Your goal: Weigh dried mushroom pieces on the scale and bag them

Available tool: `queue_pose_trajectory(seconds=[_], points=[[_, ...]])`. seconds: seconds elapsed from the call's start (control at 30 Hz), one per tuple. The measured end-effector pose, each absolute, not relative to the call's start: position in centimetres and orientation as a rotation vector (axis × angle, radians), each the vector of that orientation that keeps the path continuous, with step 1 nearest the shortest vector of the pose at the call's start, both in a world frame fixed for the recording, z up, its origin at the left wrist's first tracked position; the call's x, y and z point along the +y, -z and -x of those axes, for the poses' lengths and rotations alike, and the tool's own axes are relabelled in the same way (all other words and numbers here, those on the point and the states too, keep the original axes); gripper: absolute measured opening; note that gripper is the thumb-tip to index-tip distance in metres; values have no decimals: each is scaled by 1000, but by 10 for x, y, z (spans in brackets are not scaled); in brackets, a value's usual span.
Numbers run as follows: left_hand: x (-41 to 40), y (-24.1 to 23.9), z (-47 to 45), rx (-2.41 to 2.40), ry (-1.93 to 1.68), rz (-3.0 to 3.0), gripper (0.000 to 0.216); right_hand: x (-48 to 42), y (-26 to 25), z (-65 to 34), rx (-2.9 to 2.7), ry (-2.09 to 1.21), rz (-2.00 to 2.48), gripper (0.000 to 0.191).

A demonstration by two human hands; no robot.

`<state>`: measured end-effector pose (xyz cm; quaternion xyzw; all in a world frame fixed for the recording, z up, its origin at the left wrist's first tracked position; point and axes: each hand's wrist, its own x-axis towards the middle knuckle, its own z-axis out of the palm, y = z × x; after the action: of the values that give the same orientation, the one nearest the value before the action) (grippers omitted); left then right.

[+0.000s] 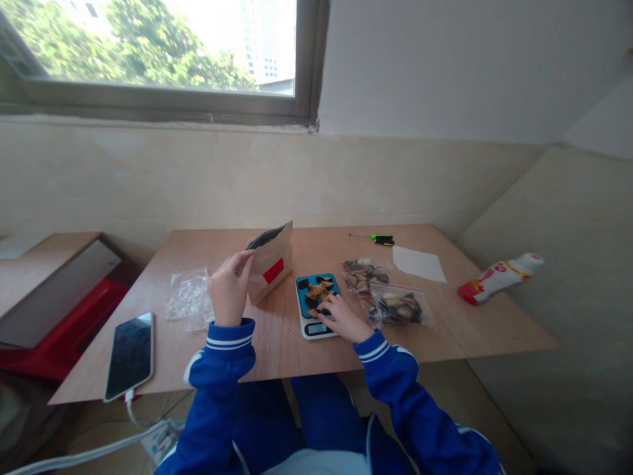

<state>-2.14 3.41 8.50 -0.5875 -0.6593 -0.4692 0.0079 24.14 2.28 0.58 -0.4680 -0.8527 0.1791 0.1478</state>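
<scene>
My left hand (pixel 229 287) pinches the top edge of an upright brown paper bag (pixel 271 262) with a red label; the bag's mouth stands open. My right hand (pixel 341 318) rests on a small blue-topped kitchen scale (pixel 316 305), fingers curled on the brown dried pieces (pixel 317 290) piled on its platform. What the fingers hold, if anything, is hidden. Right of the scale lie two clear zip bags (pixel 390 297) filled with the same dark and tan pieces.
A pile of clear plastic bags (pixel 189 298) lies left of my left hand. A phone (pixel 130 355) on a charging cable sits at the table's front left. A green-handled screwdriver (pixel 378 239) and white paper (pixel 419 263) lie at the back; a white and red bottle (pixel 499 277) lies at right.
</scene>
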Motion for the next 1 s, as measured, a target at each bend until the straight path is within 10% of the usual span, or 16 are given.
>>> queue_pose_trajectory(seconds=[1.0], points=[[31, -79, 28, -2026, 1568, 1848, 29, 2, 43, -303, -1552, -525, 1474, 39]])
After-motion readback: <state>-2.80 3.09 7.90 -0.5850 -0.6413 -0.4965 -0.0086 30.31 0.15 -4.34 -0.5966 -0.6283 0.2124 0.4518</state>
